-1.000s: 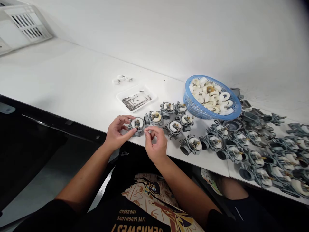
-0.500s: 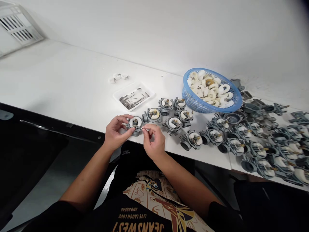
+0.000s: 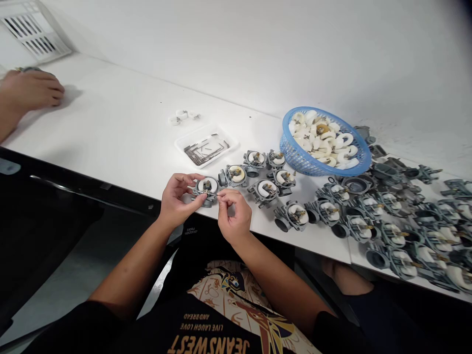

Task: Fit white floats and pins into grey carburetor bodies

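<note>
At the table's front edge sits a grey metal carburetor body (image 3: 207,188) with a white ring-shaped float in its open bowl side. My left hand (image 3: 179,199) is closed around its left side, the thumb pressed at the front rim. From the right, my right hand (image 3: 234,212) pinches the end of a thin metal pin (image 3: 215,193) at the front of the body. How far the pin sits in the body is too small to tell. Just behind lies a white tray (image 3: 180,142) of loose metal pins.
Several carburetor bodies with floats (image 3: 267,189) spread rightward along the table. A blue basket (image 3: 289,152) heaped with white floats stands behind them. Some loose floats (image 3: 180,115) lie beyond the tray. At far left, another person's hand (image 3: 35,91) holds a grey part near a white crate (image 3: 55,46).
Another person's hand with a grey part has come into view at the far left. My two hands stay at the carburetor body almost unmoved. The view has shifted slightly.
</note>
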Demonstrator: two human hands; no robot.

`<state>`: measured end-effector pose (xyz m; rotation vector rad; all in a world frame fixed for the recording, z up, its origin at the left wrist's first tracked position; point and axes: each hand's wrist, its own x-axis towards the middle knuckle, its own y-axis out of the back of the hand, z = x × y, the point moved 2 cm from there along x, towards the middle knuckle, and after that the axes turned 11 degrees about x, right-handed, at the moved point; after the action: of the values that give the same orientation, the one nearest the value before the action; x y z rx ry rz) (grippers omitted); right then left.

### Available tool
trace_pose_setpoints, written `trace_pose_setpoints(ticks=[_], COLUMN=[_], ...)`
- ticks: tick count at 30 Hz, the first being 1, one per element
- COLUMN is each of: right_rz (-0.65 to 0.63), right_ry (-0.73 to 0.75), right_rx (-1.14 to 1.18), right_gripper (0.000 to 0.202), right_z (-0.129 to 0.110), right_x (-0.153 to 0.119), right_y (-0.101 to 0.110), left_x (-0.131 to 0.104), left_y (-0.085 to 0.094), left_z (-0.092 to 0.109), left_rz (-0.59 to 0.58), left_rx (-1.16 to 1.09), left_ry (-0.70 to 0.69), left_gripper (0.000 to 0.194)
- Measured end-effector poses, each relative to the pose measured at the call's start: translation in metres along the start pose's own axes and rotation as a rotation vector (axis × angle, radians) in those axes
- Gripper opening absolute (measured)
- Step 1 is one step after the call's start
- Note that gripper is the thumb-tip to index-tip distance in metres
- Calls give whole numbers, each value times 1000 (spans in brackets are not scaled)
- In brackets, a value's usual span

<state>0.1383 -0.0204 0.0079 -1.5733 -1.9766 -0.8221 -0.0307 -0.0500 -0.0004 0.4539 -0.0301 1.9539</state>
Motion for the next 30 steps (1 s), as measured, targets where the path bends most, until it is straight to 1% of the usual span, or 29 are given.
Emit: trace_pose_setpoints(ticks=[3,10,16,19,21,24,30], right_rz=[-5,4,-27,-43,-29,-11,-21], right_ry=[26,-37,-33,-62,-68,-42,-24], right_rx=[24,28,110,81,65,47,16], right_gripper=[15,14,14,13,13,14,13], right_z=[-1,-1,-3,-3,-2,-1,1], right_x=[1,1,1,1,0,-1,-3], right_y=[0,0,1,2,2,2,2], left_x=[0,0,1,1,1,1,1], left_y=[0,1,1,2,3,4,4], left_z=[1,-1,-1,-2,-3,-3,-3], left_rz=[-2,-9,-7,-21,-34,-47,-57], left_rx=[-3,-23,-59,-49,-48,-56,-78], left_ry=[-16,-13,-19,-11,0,15,21], left_gripper=[42,44,49,51,52,52,50])
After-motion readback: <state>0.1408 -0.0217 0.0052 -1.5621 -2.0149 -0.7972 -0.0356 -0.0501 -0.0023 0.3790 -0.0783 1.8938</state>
